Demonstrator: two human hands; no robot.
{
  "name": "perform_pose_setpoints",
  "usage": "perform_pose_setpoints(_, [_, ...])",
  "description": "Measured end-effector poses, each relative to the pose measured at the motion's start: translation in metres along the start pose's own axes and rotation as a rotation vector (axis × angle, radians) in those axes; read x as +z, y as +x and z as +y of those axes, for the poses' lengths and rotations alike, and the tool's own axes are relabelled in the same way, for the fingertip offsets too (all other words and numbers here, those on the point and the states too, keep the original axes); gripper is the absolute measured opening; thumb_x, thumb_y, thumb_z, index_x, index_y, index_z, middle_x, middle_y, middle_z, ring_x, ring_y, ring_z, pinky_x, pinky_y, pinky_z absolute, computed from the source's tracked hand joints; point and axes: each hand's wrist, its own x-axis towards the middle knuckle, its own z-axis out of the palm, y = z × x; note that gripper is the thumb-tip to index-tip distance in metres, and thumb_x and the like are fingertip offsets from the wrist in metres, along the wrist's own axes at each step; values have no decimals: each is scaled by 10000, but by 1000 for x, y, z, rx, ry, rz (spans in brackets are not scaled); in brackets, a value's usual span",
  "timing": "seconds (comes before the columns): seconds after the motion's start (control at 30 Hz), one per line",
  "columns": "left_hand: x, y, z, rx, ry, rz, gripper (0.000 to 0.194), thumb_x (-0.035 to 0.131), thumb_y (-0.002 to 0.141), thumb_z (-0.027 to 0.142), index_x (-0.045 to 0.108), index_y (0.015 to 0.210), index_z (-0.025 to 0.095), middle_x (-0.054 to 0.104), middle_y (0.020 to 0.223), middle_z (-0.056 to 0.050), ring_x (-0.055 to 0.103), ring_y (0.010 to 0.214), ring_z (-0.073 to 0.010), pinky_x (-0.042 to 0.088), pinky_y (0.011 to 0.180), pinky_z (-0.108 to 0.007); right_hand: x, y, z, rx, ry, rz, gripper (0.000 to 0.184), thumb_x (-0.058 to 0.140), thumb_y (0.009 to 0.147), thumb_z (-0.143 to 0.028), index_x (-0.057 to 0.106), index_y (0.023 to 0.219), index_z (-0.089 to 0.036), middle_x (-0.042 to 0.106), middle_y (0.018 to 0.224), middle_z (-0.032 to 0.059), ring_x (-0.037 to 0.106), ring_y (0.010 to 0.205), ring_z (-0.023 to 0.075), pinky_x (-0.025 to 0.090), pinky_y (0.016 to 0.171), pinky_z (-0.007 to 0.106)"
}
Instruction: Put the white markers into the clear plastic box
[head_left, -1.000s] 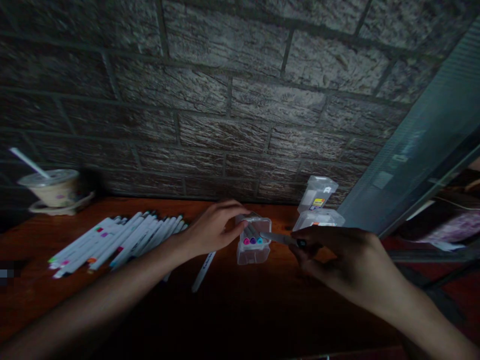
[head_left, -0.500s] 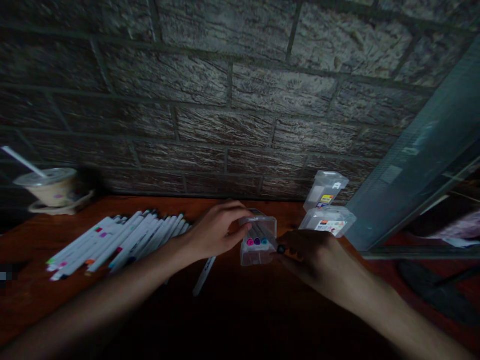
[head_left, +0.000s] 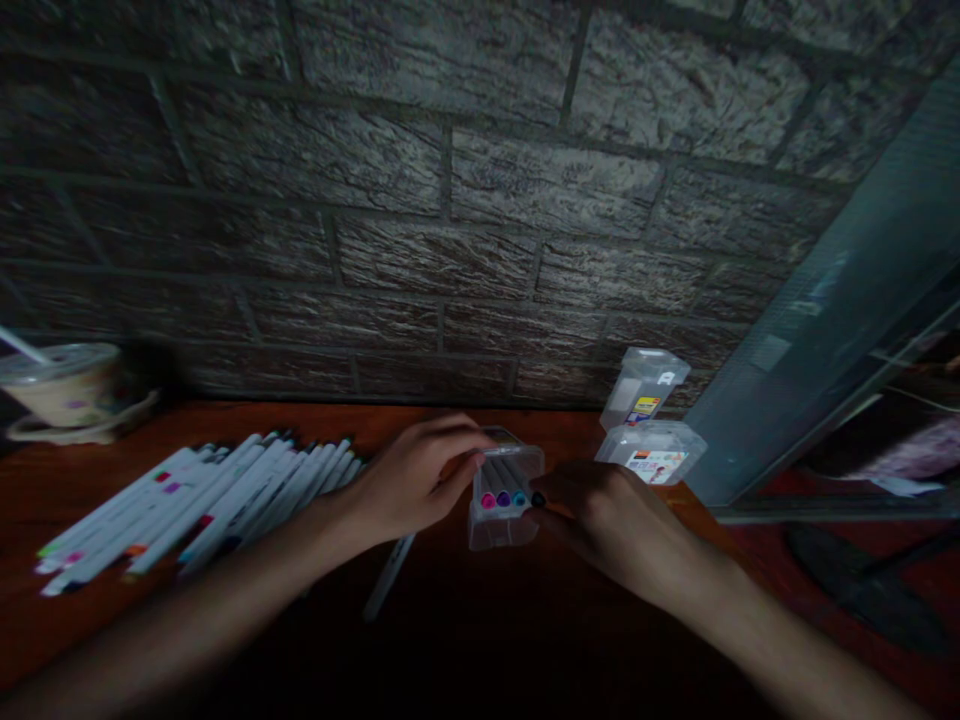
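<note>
A small clear plastic case lies on the wooden table between my hands. In it, side by side, are markers with pink, purple and blue ends. My left hand grips the case's left wall, thumb and fingers closed on the rim. At the right side of the case, my right hand pinches a dark-ended marker, which lies in line with the others at the case's edge. Most of that marker's barrel is hidden. One loose white marker rests on the table below my left wrist.
A spread pile of white markers covers the table's left part. At far left stands a lidded cup with a straw on a holder. Two clear plastic box parts with labels stand at the right, near the brick wall.
My right hand has brought the dark-ended marker left, in line with the row in the case. My left hand keeps its grip on the case. The whole view has shifted slightly.
</note>
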Motion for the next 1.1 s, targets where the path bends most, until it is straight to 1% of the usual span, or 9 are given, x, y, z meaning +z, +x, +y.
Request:
perform_pose_setpoints(0.17, [-1,0,2,-5,-1,-11,251,525,1010,122,735,1140,163,750,1091,-83,709,1014,-210,560,887,-344,3,1,2,-13,-51,7,97,693,968,-211,769,1011,-166,762,847,78,722,717,211,471,609,301])
perform_pose_setpoints(0.33, [-1,1,2,0,6,-16,260,510,1021,130,727,1159,172,749,1101,-80,706,1029,-212,561,900,-358,1,-2,3,-14,-16,47,106,735,932,-214,775,1021,-173,779,885,81,741,737,219,515,624,304])
perform_pose_setpoints(0.57, [0,-1,0,-2,4,0,237,530,1014,128,734,1122,182,748,1091,-72,708,1017,-202,561,891,-339,4,-8,5,-39,82,152,182,755,902,-186,777,1083,-183,801,893,76,757,720,214,552,633,302])
perform_pose_setpoints(0.63, [0,-2,0,-1,2,0,239,532,1011,125,733,1125,183,747,1088,-71,708,1014,-201,561,888,-333,7,-11,5,-52,124,204,225,764,898,-202,768,1122,-185,805,881,64,749,684,198,546,610,290])
perform_pose_setpoints(0.7, [1,-2,0,0,-3,-2,241,528,1011,129,731,1129,187,747,1080,-69,709,1009,-200,562,886,-333,11,-12,7,-84,192,279,245,757,902,-230,753,1141,-179,795,819,40,734,629,177,536,570,270])
perform_pose_setpoints(0.8, [2,-1,0,-6,7,-4,237,519,1021,149,720,1140,192,749,1082,-68,707,1018,-205,560,908,-352,22,-13,17,-104,288,470,149,692,906,-233,730,1038,-174,716,642,-18,665,488,136,498,484,232])
perform_pose_setpoints(0.87, [3,-2,-1,-25,28,8,236,509,1037,179,701,1172,192,751,1104,-72,705,1040,-214,556,929,-372,31,-13,26,-41,303,614,62,623,899,-202,683,889,-193,659,566,-38,615,428,122,467,447,220])
perform_pose_setpoints(0.97, [1,-1,-1,-61,59,47,245,496,1054,221,674,1220,186,750,1131,-79,704,1062,-222,546,946,-384,44,-12,36,10,320,659,157,550,912,-202,594,763,-215,607,519,-39,574,402,119,432,424,217])
perform_pose_setpoints(1.1, [-12,1,-4,-127,108,123,238,514,1035,229,698,1177,181,756,1109,-83,711,1044,-227,539,937,-368,56,-9,40,29,353,630,198,554,919,-230,578,723,-216,587,508,-43,527,376,102,381,398,204])
